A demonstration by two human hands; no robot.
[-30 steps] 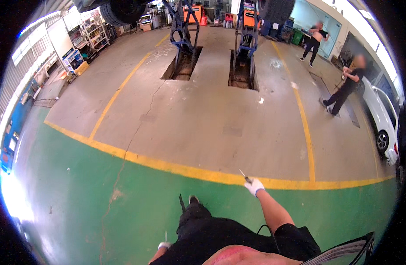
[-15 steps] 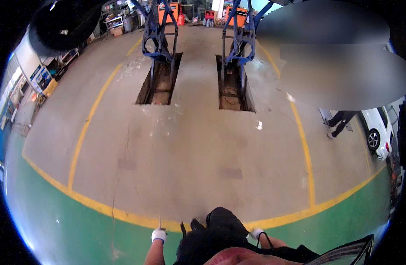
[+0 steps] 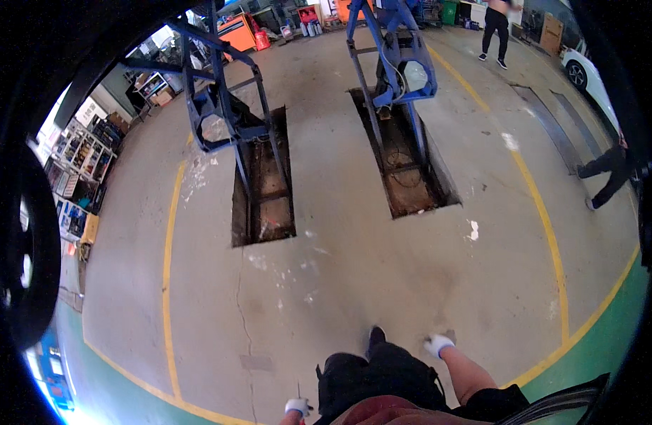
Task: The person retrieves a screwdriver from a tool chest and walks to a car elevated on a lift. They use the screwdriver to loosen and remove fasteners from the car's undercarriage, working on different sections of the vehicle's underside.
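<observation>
My left hand (image 3: 295, 406), in a white glove, is closed on a slim metal tool (image 3: 298, 389) pointing upward at the lower edge. My right hand (image 3: 438, 345), also gloved, hangs beside my dark-trousered leg with its fingers curled; what it holds is too unclear to name. My foot (image 3: 375, 338) shows between them on the grey floor (image 3: 340, 283). In front of me stand two blue lift frames (image 3: 230, 117) (image 3: 390, 67), each set in a rectangular recessed pit (image 3: 273, 216) (image 3: 422, 191).
Shelving (image 3: 92, 152) with supplies lines the left. Orange cabinets (image 3: 234, 34) stand at the back. One person (image 3: 496, 32) stands at back right, another (image 3: 609, 173) near a white car (image 3: 588, 78) at right. Yellow lines (image 3: 538, 212) mark the floor. Dark overhead parts fill the upper left.
I have moved forward from the green floor toward the pits, which appear larger and lower. The lift frames loom nearer. My right hand, earlier raised with a pointed tool, is lower.
</observation>
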